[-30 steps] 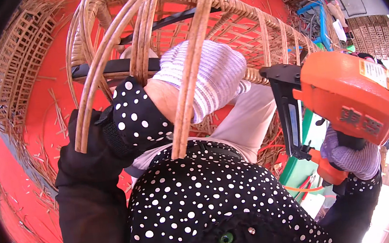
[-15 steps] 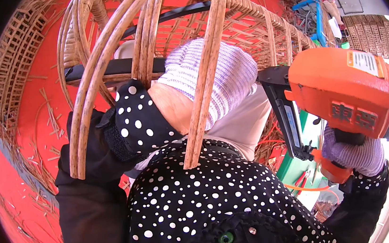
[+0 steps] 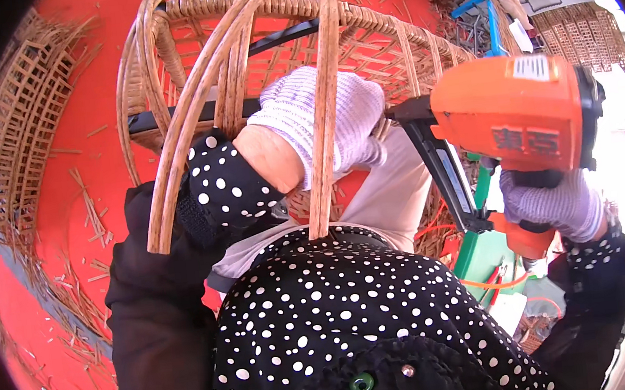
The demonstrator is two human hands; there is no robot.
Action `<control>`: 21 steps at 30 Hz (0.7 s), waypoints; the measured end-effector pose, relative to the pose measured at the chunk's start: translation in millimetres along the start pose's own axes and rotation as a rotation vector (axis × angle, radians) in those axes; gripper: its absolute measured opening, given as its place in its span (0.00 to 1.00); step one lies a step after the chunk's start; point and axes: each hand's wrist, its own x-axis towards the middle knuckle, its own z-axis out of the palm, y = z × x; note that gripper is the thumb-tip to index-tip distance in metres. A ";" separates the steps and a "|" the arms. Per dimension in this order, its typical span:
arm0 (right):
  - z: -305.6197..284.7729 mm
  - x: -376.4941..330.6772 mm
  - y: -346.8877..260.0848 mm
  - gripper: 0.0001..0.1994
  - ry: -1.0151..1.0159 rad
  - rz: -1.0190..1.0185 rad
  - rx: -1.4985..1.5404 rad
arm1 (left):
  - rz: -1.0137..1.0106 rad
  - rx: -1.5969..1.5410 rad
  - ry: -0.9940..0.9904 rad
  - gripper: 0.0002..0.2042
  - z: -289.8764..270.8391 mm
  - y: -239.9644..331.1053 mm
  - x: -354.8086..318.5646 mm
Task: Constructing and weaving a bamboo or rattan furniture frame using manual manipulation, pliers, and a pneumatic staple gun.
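Observation:
In front of me stands a woven rattan frame (image 3: 231,4) with a wrapped rim and open lattice; whether it is a chair or a basket I cannot tell. Long bent rattan strips (image 3: 323,110) hang from it toward my lap. My left hand (image 3: 319,114), in a striped white and lilac knit glove, reaches in behind one strip. Its fingers are curled round something that I cannot make out. My right hand (image 3: 553,204), gloved alike, grips the handle of an orange and black nail gun (image 3: 506,114). The gun's black nose points left, close beside my left hand.
Woven lattice panels (image 3: 25,141) lie at the left on a red floor strewn with rattan scraps. At the back right are a blue-edged crate (image 3: 494,20) of metal pieces and more lattice (image 3: 581,37). An orange hose (image 3: 497,284) runs by a green surface (image 3: 479,254).
The nail gun and my right hand have moved left and a little up. The strips' lower ends have shifted right and up. More of the left glove's curled fingers shows.

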 end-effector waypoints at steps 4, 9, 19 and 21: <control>-14.0 -21.0 75.0 0.19 0.134 -0.036 0.469 | 0.005 -0.010 0.027 0.24 1.5 -0.7 2.2; -18.8 -44.6 164.3 0.14 0.510 0.010 0.599 | 0.016 -0.099 0.088 0.27 -2.0 -2.9 8.1; -26.2 28.9 423.8 0.12 0.775 0.564 0.073 | -0.327 -0.631 -0.221 0.22 -12.2 7.9 38.4; -30.4 52.1 429.5 0.19 0.774 0.300 0.165 | -0.380 -0.629 -0.230 0.23 -17.3 4.3 31.3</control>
